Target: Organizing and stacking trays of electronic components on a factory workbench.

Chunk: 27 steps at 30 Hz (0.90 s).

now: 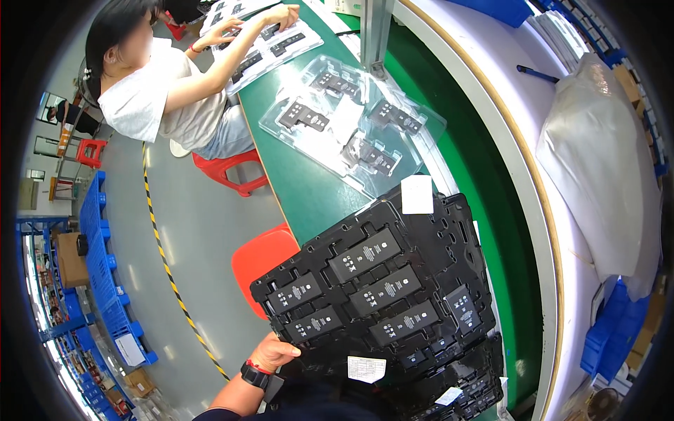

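Observation:
My left hand [272,353] is at the near left edge of a black plastic tray [449,242]. Its thumb lies over the edge and the other fingers curl in, partly hidden. Dark flat phone batteries [386,290] sit in the tray's moulded pockets, with a white paper slip [417,195] at the far side. Close to my body another black tray [484,368] shows, partly in shadow, and a printed paper label [366,368] lies near it. My right hand does not show.
Clear plastic trays with batteries [305,116] stand farther along the green table [309,210]. Beyond, a seated co-worker's hands [277,17] work over a white tray. Red stools [263,263] stand left; a metal post [377,35] and a white-topped bench [484,63] are right.

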Available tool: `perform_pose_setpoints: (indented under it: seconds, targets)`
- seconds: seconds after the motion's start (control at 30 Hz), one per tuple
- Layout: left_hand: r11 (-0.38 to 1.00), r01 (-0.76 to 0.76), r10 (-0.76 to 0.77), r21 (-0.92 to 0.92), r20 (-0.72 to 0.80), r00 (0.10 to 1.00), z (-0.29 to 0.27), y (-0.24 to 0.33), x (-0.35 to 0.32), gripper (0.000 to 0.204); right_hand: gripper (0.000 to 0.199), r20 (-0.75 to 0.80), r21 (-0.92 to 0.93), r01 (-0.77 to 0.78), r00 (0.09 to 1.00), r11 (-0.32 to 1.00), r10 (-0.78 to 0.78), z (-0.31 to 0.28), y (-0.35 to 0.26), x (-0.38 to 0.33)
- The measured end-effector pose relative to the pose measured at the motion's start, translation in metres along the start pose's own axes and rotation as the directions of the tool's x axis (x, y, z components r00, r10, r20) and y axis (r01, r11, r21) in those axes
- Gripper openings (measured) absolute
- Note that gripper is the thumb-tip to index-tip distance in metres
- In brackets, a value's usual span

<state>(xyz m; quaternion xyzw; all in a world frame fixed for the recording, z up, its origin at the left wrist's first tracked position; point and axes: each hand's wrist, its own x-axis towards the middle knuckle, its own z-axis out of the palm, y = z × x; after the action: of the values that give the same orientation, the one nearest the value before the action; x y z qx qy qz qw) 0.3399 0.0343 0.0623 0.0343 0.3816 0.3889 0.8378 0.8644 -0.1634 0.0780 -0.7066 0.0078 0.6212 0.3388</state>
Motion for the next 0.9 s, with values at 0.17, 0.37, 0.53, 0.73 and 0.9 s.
perform_pose_setpoints:
  seconds: [0.17,0.37,0.53,0.73,0.9]
  targets:
    - [0.999,0.006,-0.005,0.043,-0.026,1.0,0.002,0.003,0.003,0.061,0.055,-0.016,0.062,-0.06,0.998,0.996,0.061,0.015,0.049,-0.02]
    - [0.982,-0.012,0.019,0.187,-0.036,0.999,0.007,0.007,0.004,0.063,0.048,-0.186,0.29,0.015,0.982,0.957,0.041,0.037,0.141,-0.095]
    - [0.968,-0.043,0.027,0.247,0.069,0.997,0.037,0.022,0.0,0.061,0.049,-0.256,0.182,-0.004,0.965,0.983,0.051,0.044,0.134,-0.115]
    - [0.97,0.037,-0.081,0.239,0.176,0.981,0.045,0.012,0.008,0.054,0.045,-0.146,0.332,0.108,0.987,0.937,-0.062,0.034,0.169,-0.114]
    - [0.959,0.051,-0.108,0.279,0.19,0.976,0.067,0.009,0.003,0.055,0.049,-0.115,0.332,0.128,0.989,0.935,-0.094,0.03,0.189,-0.099]
